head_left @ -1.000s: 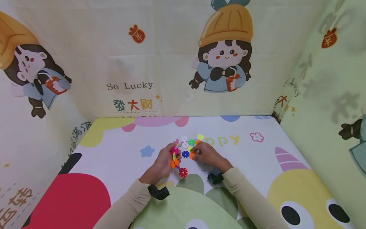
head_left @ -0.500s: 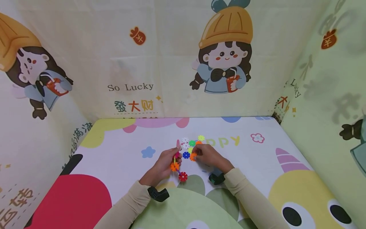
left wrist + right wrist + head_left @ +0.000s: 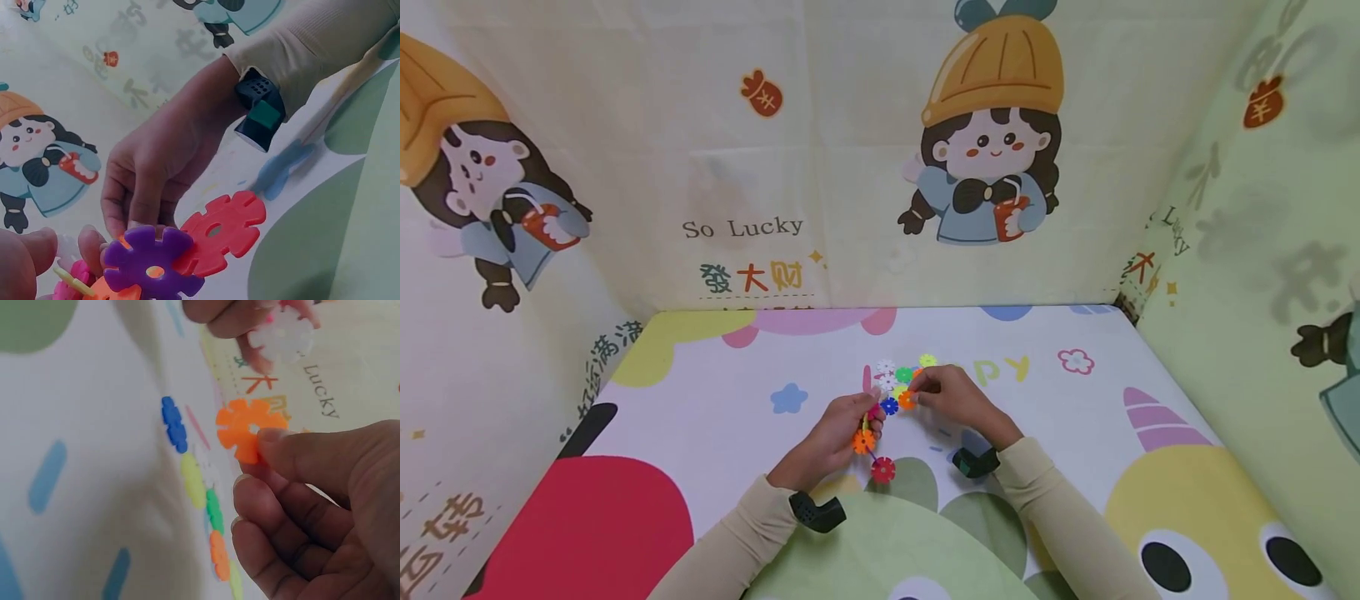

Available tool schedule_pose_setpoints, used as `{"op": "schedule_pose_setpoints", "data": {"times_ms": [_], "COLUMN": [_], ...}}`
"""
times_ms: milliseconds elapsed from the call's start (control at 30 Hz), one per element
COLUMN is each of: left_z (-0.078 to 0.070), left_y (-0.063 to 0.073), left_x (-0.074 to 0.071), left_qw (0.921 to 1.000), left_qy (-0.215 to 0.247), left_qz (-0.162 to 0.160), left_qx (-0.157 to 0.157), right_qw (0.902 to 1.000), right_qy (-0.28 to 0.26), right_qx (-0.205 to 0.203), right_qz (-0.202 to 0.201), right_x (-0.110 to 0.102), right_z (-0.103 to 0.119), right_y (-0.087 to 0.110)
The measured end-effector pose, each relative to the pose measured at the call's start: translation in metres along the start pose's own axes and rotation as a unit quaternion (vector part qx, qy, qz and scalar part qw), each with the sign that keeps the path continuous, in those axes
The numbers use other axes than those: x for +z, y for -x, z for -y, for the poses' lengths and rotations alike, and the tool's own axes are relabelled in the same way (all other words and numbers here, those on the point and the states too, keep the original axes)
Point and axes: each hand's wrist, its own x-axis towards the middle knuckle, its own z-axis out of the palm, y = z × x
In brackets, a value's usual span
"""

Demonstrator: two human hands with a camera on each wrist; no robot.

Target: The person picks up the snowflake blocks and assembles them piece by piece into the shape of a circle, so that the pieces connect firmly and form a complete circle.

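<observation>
Fingers of the right hand: pinching one orange disc, centre frame, raised off the desk. Fingers of the left hand: gripping a chain of joined discs, just left. Change: chain slightly farther right than half a second ago; judged, held pieces nearer, unjoined. Around: blue disc, green disc, centre. Obstruction: right fingers partly covering a loose orange disc.

Left wrist view: bottom edge crops the lower orange disc and left grip
</observation>
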Motion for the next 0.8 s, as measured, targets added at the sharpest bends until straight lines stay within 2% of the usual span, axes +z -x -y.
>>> {"op": "schedule_pose_setpoints", "data": {"times_ms": [233,400,667,800], "left_z": [0.0027,0.0053,0.008,0.0087], "left_y": [-0.0009,0.0003,0.0009,0.0004], "left_x": [-0.0011,0.0004,0.0053,0.0054], "left_qw": [0.9999,0.9996,0.9992,0.9993], "left_qy": [-0.001,0.002,0.003,0.005], "left_qz": [0.012,0.027,0.04,0.038], "left_qx": [-0.008,-0.006,-0.002,0.001], "right_qw": [0.9999,0.9998,0.9964,0.9939], "right_qy": [-0.015,-0.019,-0.085,-0.109], "right_qx": [0.008,-0.002,-0.005,0.015], "right_qz": [-0.003,0.0,0.001,-0.01], "right_x": [-0.0008,-0.003,-0.0067,-0.0071], "right_z": [0.0029,0.0059,0.0057,0.0082], "right_y": [-0.0014,-0.0007,-0.0006,-0.001]}}
